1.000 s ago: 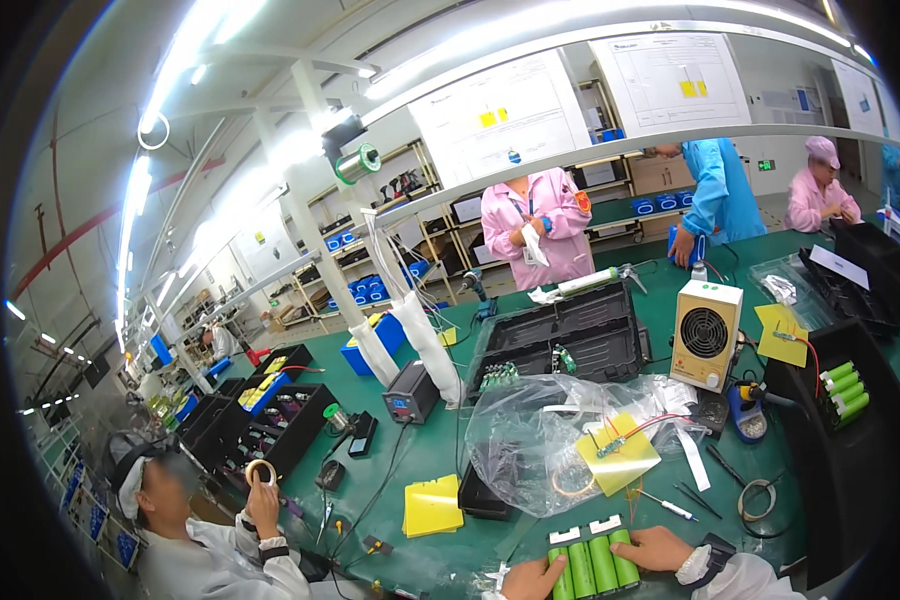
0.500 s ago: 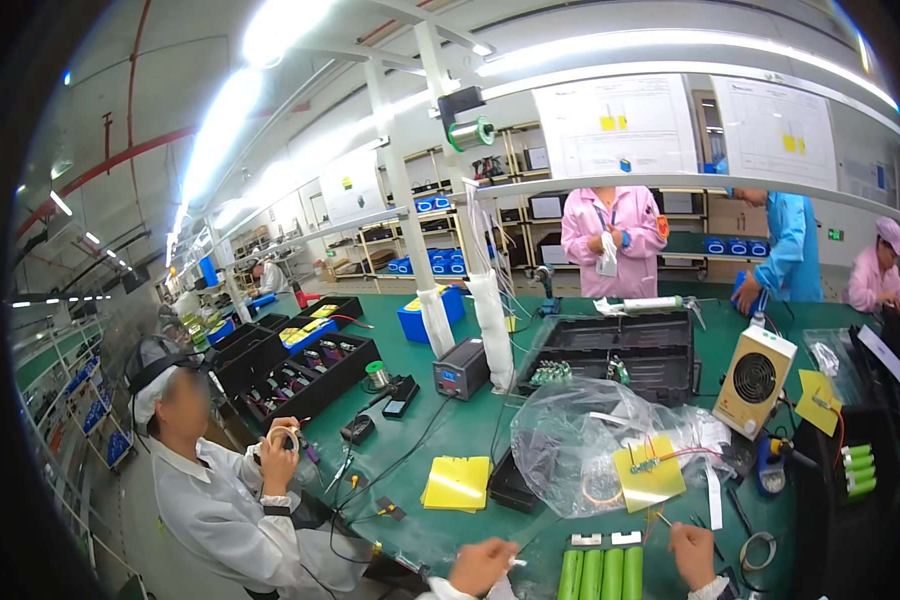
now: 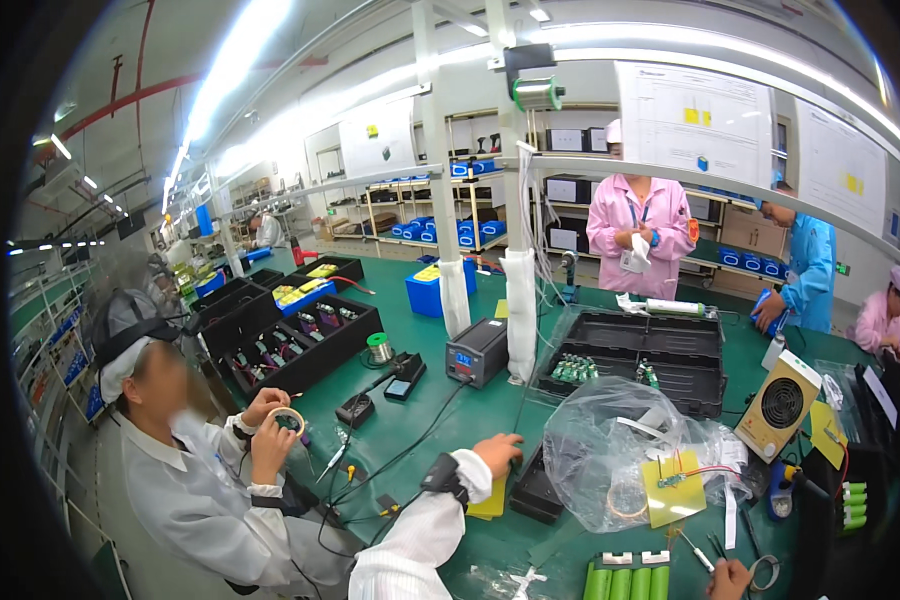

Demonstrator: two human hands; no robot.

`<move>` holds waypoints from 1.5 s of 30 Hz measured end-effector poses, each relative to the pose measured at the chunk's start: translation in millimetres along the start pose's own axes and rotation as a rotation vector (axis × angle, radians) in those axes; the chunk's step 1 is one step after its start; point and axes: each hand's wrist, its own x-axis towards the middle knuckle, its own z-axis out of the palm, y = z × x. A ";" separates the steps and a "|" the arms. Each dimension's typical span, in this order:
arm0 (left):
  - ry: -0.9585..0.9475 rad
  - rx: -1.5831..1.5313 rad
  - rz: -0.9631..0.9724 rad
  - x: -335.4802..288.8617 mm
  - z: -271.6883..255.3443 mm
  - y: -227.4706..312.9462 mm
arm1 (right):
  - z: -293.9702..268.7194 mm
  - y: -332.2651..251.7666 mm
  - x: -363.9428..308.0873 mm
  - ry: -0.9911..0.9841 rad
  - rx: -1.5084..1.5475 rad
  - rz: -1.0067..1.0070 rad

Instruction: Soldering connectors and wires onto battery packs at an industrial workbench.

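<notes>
My left hand [image 3: 497, 455] reaches out over the bench beside the stack of yellow sheets [image 3: 488, 504], fingers stretched and nothing visible in them; my sleeve covers part of that stack. At the lower edge my right hand [image 3: 730, 580], partly cut off, is closed around a slim white pen-shaped tool [image 3: 701, 557] with a thin metal tip. Left of it lies a row of green cylindrical battery cells [image 3: 627, 582] with white pieces along the top. Beyond the cells, a yellow sheet [image 3: 673, 488] carries a small circuit board [image 3: 674, 479] with red wires.
A clear plastic bag [image 3: 598, 450] and a black tray [image 3: 536, 492] lie ahead. Behind are an open black case [image 3: 635, 350], a soldering station [image 3: 476, 352] and a beige fan unit [image 3: 778, 405]. A co-worker [image 3: 185, 470] at left holds a tape roll [image 3: 288, 420].
My left hand has moved forward from beside the cells to the yellow sheets. My right hand has moved down and right, and the white tool shows clearly. The view has shifted leftward.
</notes>
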 end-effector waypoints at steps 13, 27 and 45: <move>-0.222 -0.028 0.082 13.0 0.9 8.1 | -1.8 22.9 -64.1 0.057 -0.136 0.392; 0.436 -0.469 -0.205 -15.2 -74.0 -13.9 | 6.0 29.5 -65.3 0.139 -0.184 0.221; 0.467 -0.621 0.516 -77.7 -135.6 256.1 | -15.0 -218.5 17.8 -0.155 0.387 -0.536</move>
